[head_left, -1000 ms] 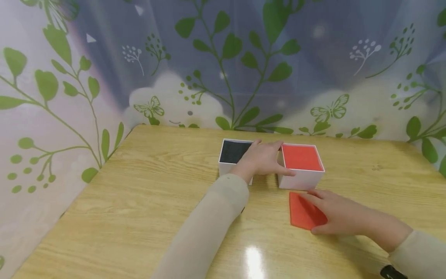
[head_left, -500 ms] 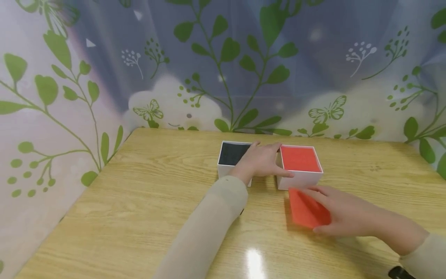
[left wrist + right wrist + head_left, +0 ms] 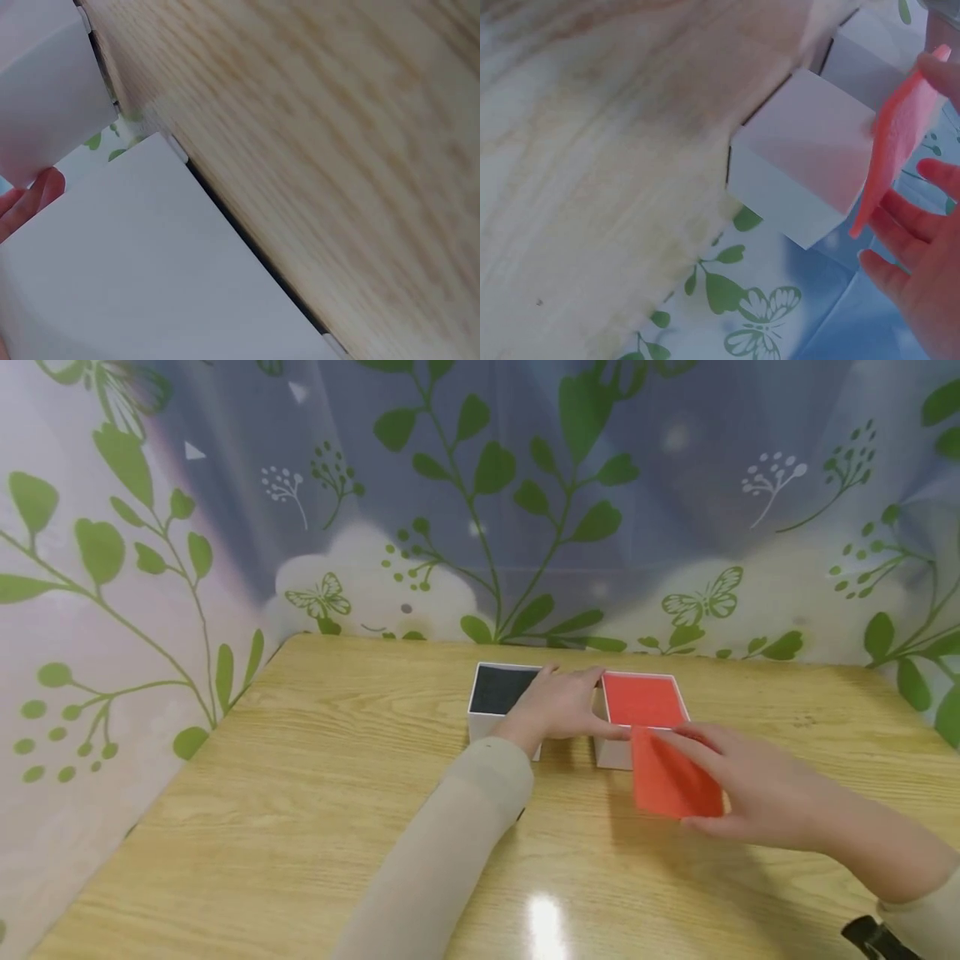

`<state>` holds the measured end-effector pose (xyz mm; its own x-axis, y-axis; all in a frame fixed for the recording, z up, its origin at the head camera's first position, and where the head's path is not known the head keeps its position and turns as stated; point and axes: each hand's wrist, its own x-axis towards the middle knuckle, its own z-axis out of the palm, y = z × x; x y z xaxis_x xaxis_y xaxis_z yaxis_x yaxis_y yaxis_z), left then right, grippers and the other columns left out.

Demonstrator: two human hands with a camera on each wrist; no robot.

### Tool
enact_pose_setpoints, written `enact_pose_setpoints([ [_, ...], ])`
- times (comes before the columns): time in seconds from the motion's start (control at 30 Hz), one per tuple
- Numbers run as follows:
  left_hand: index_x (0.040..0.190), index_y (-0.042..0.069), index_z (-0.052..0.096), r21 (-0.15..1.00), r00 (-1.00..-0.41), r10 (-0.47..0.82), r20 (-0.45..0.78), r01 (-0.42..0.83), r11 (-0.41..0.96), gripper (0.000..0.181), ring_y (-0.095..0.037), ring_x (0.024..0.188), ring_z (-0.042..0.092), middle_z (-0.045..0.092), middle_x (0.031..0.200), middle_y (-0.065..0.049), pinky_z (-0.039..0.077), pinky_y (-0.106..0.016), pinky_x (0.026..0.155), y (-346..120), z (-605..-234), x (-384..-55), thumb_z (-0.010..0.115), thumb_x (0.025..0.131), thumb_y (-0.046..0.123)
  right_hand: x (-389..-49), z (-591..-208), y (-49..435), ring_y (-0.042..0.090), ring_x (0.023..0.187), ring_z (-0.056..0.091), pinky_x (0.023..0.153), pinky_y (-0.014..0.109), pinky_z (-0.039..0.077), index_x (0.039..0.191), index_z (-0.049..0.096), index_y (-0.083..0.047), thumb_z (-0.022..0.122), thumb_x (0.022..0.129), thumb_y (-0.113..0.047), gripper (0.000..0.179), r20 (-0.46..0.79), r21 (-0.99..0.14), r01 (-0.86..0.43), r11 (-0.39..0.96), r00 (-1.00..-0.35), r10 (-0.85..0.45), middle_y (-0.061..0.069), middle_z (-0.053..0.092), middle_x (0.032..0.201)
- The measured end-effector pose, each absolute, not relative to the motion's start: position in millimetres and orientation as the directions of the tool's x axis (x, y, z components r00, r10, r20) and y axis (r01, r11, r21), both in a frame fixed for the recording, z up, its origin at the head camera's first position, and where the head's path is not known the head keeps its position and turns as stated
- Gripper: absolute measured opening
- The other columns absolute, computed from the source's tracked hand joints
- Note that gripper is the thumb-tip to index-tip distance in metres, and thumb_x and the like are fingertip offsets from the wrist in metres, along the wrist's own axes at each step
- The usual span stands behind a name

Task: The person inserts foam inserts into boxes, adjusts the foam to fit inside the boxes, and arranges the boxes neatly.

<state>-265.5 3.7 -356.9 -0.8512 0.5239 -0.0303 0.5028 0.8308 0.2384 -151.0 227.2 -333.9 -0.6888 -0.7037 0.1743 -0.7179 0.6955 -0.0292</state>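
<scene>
My right hand [image 3: 772, 789] pinches a thin, felt-like red square [image 3: 667, 777] along its edge, thumb below and fingers above. The square is tilted up off the table and overlaps the front right of a white box [image 3: 611, 755] with red filling [image 3: 641, 700]. Its thin edge faces the camera in the right wrist view. My left hand [image 3: 558, 703] reaches between the two boxes and grips the red-filled one, thumb along its front and a fingertip at the far left corner. To the left stands a white box [image 3: 483, 724] with black filling [image 3: 501, 687], partly hidden by my hand.
The boxes stand on a light wooden table [image 3: 300, 827], towards its far edge. Behind it hangs a leaf-and-butterfly patterned curtain [image 3: 360, 585]. A black strap [image 3: 873, 937] sits by my right sleeve.
My right hand has lifted the red square off the table, up and forward towards the red-filled box, tilting it. My left hand and both boxes have stayed in place.
</scene>
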Motion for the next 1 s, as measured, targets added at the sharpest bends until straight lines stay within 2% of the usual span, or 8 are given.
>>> enact_pose_setpoints([
  [0.13, 0.148, 0.019, 0.026, 0.233, -0.848, 0.528, -0.04, 0.506, 0.83, 0.099, -0.008, 0.127, 0.04, 0.043, 0.139, 0.012, 0.008, -0.04, 0.112, 5, -358, -267, 0.054, 0.072, 0.075, -157, -331, 226, 0.033, 0.106, 0.054, 0.079, 0.048, 0.05, 0.138, 0.043, -0.007, 0.081, 0.068, -0.037, 0.084, 0.225, 0.036, -0.735, 0.677, -0.654, -0.722, 0.014, 0.05, 0.124],
  [0.33, 0.148, 0.018, 0.026, 0.224, -0.848, 0.528, -0.044, 0.507, 0.833, 0.091, -0.005, 0.124, 0.043, 0.047, 0.136, 0.012, 0.01, -0.039, 0.112, 4, -358, -269, 0.058, 0.076, 0.065, -172, -328, 216, 0.036, 0.111, 0.05, 0.084, 0.051, 0.047, 0.138, 0.042, -0.006, 0.079, 0.071, -0.037, 0.082, 0.18, 0.011, -0.719, 0.695, -0.682, -0.709, 0.016, 0.047, 0.128],
  [0.6, 0.148, 0.017, 0.026, 0.242, -0.845, 0.532, -0.05, 0.506, 0.828, 0.087, -0.005, 0.121, 0.045, 0.05, 0.134, 0.011, 0.009, -0.04, 0.112, 6, -356, -268, 0.061, 0.078, 0.056, -183, -329, 212, 0.041, 0.114, 0.049, 0.09, 0.054, 0.043, 0.134, 0.049, -0.003, 0.078, 0.074, -0.032, 0.072, 0.109, -0.004, -0.695, 0.719, -0.715, -0.69, 0.021, 0.048, 0.131],
  [0.87, 0.148, 0.018, 0.027, 0.205, -0.845, 0.533, -0.051, 0.513, 0.833, 0.089, -0.004, 0.123, 0.044, 0.047, 0.136, 0.012, 0.009, -0.038, 0.112, 8, -354, -266, 0.059, 0.078, 0.061, -183, -330, 221, 0.042, 0.113, 0.051, 0.081, 0.048, 0.049, 0.132, 0.052, -0.002, 0.074, 0.08, -0.022, 0.061, 0.086, -0.056, -0.688, 0.723, -0.725, -0.683, 0.022, 0.046, 0.135],
  [1.0, 0.148, 0.018, 0.026, 0.197, -0.852, 0.521, -0.051, 0.503, 0.841, 0.091, -0.004, 0.125, 0.042, 0.046, 0.137, 0.012, 0.01, -0.038, 0.112, 7, -354, -266, 0.059, 0.077, 0.063, -182, -332, 219, 0.042, 0.104, 0.057, 0.075, 0.046, 0.052, 0.132, 0.051, -0.001, 0.069, 0.084, -0.019, 0.054, 0.09, -0.086, -0.685, 0.724, -0.729, -0.679, 0.023, 0.045, 0.136],
])
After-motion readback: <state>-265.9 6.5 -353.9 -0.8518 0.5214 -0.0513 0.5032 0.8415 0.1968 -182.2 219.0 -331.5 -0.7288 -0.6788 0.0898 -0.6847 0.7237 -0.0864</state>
